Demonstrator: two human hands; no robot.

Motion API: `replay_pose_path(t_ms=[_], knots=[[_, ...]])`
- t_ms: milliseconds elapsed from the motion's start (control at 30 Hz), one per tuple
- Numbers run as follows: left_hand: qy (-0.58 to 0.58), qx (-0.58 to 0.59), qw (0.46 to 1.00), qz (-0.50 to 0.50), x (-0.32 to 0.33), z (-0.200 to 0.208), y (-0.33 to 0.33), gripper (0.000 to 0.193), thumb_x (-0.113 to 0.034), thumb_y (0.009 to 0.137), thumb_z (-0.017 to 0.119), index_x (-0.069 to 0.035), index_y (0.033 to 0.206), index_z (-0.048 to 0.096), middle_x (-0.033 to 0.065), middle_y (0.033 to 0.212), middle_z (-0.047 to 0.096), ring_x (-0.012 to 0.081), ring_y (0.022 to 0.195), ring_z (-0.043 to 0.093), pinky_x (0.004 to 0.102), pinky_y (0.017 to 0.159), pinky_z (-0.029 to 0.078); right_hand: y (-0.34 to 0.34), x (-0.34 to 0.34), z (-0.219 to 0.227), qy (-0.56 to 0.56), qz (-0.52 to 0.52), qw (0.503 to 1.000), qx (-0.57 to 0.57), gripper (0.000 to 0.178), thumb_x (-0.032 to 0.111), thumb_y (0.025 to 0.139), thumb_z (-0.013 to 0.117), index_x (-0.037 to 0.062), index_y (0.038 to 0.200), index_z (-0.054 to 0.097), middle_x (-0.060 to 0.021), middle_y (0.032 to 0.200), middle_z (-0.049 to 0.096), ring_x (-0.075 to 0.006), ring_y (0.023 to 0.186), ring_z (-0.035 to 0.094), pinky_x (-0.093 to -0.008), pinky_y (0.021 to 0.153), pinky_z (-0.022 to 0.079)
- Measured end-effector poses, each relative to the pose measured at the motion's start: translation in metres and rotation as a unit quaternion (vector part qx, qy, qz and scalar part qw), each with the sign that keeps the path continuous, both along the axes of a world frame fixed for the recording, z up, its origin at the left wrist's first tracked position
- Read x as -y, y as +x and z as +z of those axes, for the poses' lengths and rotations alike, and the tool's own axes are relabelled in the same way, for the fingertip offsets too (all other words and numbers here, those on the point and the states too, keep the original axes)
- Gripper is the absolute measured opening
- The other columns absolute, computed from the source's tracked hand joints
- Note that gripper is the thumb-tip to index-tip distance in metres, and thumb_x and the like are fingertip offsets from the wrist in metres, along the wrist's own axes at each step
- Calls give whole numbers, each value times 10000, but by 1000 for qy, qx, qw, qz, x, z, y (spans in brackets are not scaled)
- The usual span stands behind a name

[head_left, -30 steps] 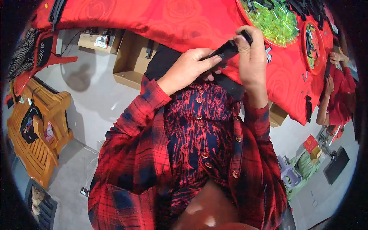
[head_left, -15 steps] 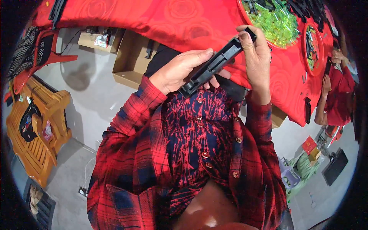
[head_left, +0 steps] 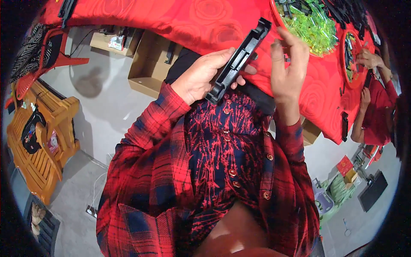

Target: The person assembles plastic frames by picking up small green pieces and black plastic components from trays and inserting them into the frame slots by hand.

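A long black plastic housing (head_left: 240, 59), narrow and hollow with raised end pieces, slants up and to the right above my lap. My left hand (head_left: 200, 76) is wrapped round its lower half, with the thumb along one side and fingertips showing on the other. My right hand (head_left: 292, 73) is beside its upper end, apart from it, with thumb and forefinger spread and nothing visible between them. Beyond the right hand, a red-rimmed tray (head_left: 276, 16) holds clear yellow-green plastic pieces (head_left: 314, 30) and some black ones.
A red rose-patterned cloth (head_left: 180, 17) covers the table. At right, a smaller red basket (head_left: 345, 68) holds mixed parts, near another person's hand (head_left: 370, 59). A black part (head_left: 344, 126) lies at the cloth's edge. Below the table stands an open cardboard box (head_left: 147, 70).
My right hand has let go of the housing's upper end and moved slightly right and down, its fingers parting. The housing stands a little steeper, still in my left hand.
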State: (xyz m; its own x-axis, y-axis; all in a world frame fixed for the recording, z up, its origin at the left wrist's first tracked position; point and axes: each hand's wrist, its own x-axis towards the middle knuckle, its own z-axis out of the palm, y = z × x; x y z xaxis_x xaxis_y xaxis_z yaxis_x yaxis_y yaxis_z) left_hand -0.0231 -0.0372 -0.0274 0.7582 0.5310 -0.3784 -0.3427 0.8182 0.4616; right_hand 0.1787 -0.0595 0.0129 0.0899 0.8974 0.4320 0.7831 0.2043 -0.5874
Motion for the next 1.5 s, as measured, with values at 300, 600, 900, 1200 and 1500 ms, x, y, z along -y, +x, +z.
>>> replay_pose_path(t_ms=[300,600,900,1200,1500], knots=[[34,-41,992,111,5,-5,7,328,-280,1056,526,-52,1286,576,18,1174,637,103,1097,588,273,962,479,-35,20,17,-100,79,983,128,503,195,728,761,77,1194,613,-131,1084,550,-314,1046,493,-454,882,331],[-10,-64,991,118,8,0,11,284,-264,1064,512,-73,1267,566,-17,1128,617,77,1038,580,263,930,486,-38,14,8,-162,64,974,144,551,198,712,743,55,1214,565,-142,1134,530,-327,1100,479,-473,923,327],[-45,-39,993,103,9,-5,12,260,-251,1071,492,-71,1238,576,-11,1072,627,84,985,596,262,878,503,-35,13,8,-180,79,971,137,535,190,692,764,56,1175,577,-123,1151,515,-307,1128,470,-476,959,311],[-55,-19,992,116,9,-13,15,244,-225,1062,512,-46,1209,587,-11,1044,629,77,930,599,244,825,503,-33,14,5,-160,75,976,128,529,194,677,778,52,1146,580,-127,1141,527,-310,1113,484,-468,957,317],[-39,1,993,112,11,-25,12,300,-228,1066,490,-32,1275,577,37,1181,648,140,1086,617,311,953,497,-34,15,5,-150,76,978,122,530,183,664,788,42,1131,579,-131,1131,532,-313,1104,489,-458,954,313]])
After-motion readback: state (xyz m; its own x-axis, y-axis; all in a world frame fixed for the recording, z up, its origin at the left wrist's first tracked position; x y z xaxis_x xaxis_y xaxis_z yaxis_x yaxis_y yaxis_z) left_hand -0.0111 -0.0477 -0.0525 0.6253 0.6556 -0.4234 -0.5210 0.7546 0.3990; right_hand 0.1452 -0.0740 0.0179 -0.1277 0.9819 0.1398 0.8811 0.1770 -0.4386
